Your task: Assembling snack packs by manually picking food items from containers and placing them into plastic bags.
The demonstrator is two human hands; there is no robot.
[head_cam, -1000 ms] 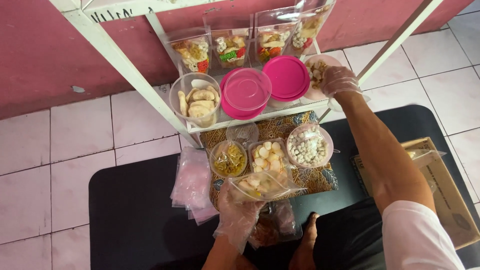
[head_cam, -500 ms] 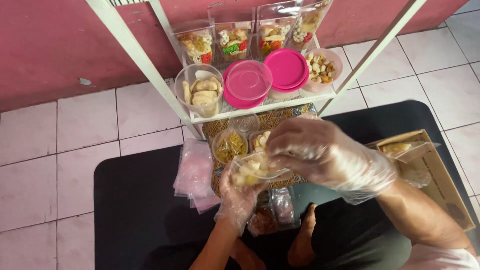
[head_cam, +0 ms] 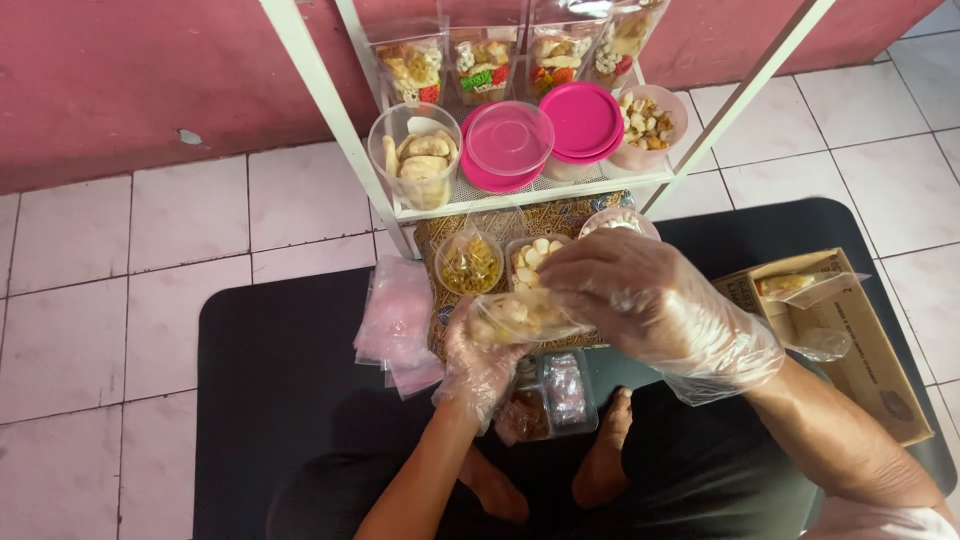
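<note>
The right hand point(head_cam: 655, 305), gloved, has come back from the far pink-lidded shelf point(head_cam: 540, 188) and now closes with the left hand point(head_cam: 480, 355) on the small snack pouch point(head_cam: 515, 318), held above the black mat point(head_cam: 270, 380), filling under way.

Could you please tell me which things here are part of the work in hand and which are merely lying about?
In hand:
left hand
right hand
clear plastic pouch of pale snacks

Lying about:
stack of pink round lids
brown cardboard box
pile of pink plastic bags
</note>
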